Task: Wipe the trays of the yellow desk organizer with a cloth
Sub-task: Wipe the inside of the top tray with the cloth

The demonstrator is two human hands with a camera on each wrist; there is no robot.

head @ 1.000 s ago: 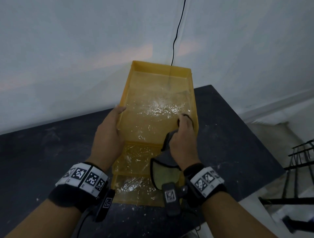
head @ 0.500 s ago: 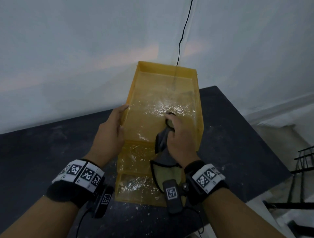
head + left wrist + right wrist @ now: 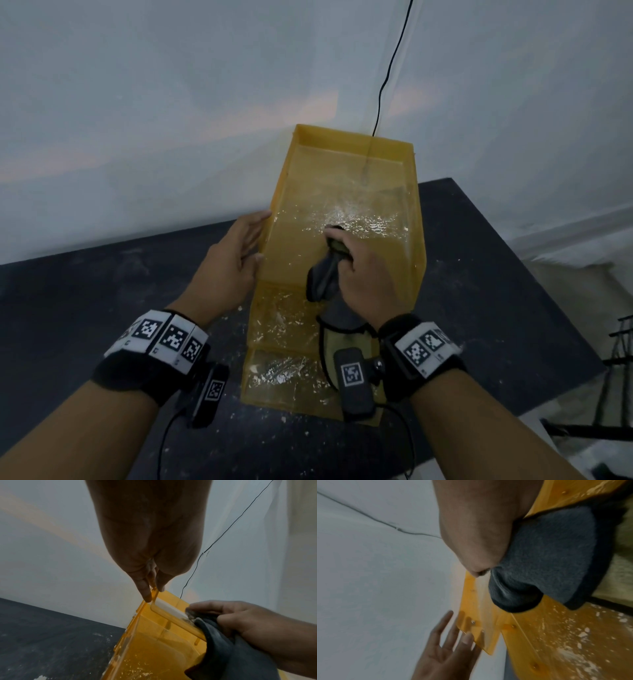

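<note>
The yellow desk organizer (image 3: 352, 137) stands on a dark table against the wall, its trays stepped toward me. My right hand (image 3: 337, 240) grips a dark grey cloth (image 3: 322, 277) and presses it on the floor of the top tray, left of its middle. The cloth's tail hangs over the lower trays. My left hand (image 3: 253, 236) lies with straight fingers along the outside of the top tray's left wall. In the left wrist view my left hand (image 3: 152, 591) has the tray's edge between finger and thumb. In the right wrist view the cloth (image 3: 539, 561) bulges under my palm.
White crumbs speckle the lower trays (image 3: 284, 329) and the dark table (image 3: 102, 291). A white wall (image 3: 171, 102) rises right behind the organizer, with a thin black cable (image 3: 387, 75) running down it. The table's right edge is close; a black metal rack (image 3: 620, 342) stands beyond it.
My right hand has slid the cloth leftward and a little forward across the top tray. My left hand's fingers have straightened along the tray's left wall.
</note>
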